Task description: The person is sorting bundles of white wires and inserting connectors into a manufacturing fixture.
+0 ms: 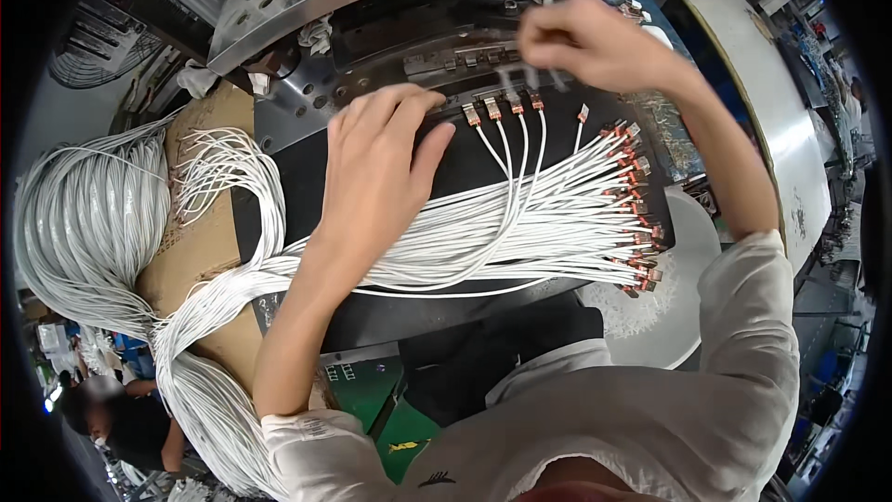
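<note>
My left hand (376,149) is open, thumb apart from the fingers, its fingertips by the metal mould edge left of the connectors. My right hand (581,42) is raised over the right end of the mould, fingers curled. A translucent pronged plastic strip (531,80), smeared by motion, hangs from its grip. Below it, several white cables (525,153) end in metal connectors (492,110) with orange-red parts, lined up along the mould. A large bundle of white cables (483,232) lies on the black work surface, its connector ends (641,214) gathered at the right.
The metal press (372,2) spans the far side. Coiled white cables (93,214) are at the left, next to brown cardboard (218,116). A round white tub (683,316) holding translucent scraps stands at the right. Another person (130,423) is at the lower left.
</note>
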A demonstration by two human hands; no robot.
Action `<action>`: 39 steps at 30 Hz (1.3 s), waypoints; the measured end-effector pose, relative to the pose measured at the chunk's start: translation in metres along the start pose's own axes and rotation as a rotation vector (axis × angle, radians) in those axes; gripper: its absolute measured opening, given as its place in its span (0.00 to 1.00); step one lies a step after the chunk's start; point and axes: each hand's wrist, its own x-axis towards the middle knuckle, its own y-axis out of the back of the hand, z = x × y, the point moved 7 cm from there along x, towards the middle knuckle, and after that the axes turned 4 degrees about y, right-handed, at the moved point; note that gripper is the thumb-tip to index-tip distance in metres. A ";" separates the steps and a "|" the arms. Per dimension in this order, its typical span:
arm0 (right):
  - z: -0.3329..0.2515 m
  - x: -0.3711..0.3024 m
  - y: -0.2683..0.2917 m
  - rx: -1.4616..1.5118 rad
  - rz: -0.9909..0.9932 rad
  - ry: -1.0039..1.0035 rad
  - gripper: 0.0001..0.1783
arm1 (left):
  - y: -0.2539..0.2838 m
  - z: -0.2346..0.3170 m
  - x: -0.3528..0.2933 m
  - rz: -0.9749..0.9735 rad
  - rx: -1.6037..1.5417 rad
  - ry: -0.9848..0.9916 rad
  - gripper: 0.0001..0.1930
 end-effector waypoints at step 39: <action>0.070 0.116 -0.003 -0.681 0.597 0.409 0.14 | -0.072 -0.083 0.101 -0.119 0.218 0.133 0.17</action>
